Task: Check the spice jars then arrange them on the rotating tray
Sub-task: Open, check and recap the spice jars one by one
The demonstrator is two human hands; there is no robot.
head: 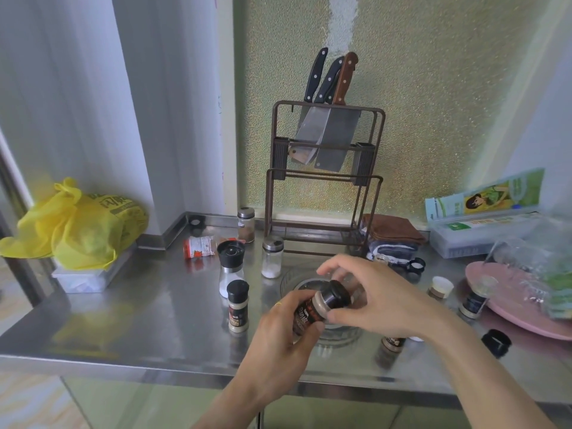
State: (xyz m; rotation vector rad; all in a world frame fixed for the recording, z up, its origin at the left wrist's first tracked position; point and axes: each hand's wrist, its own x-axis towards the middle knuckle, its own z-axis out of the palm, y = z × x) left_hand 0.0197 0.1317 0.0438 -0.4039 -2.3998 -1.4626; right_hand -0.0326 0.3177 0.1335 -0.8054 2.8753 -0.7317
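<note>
Checking step: left hand (280, 329) is gripping a tilted jar (312, 311) at lower centre over the clear tray (286, 278) on the tabletop (154, 320), right hand (368, 300) is pinching its black cap (339, 294); next probably calls for standing it on the tray.

Black-capped spice jar (320, 308) tilted above clear rotating tray (289, 278); other jars upright nearby.

A steel counter (130, 308) meets a speckled green-gold wall panel (433, 103); white walls (77, 88) flank it.
</note>
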